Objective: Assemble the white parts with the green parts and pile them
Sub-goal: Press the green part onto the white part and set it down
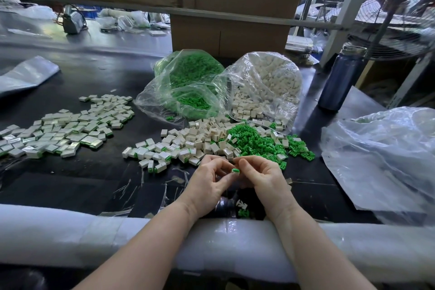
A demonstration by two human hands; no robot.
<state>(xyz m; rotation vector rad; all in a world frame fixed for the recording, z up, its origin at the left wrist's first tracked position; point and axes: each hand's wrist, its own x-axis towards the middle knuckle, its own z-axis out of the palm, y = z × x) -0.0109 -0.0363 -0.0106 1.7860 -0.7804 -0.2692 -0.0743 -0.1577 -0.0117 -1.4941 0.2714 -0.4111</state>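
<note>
Just above the near table edge, in the head view, a small green part [235, 170] is pinched between the fingertips of the left hand [210, 180] and the right hand [257, 178], both curled closed on it; whether a white shell is also held cannot be told. Loose white parts [207, 135] and green parts [253, 140] are heaped just beyond the hands, and assembled pieces [63, 129] are piled to the left. The parts are judged light, stiff, smooth plastic, best taken by their flat sides.
</note>
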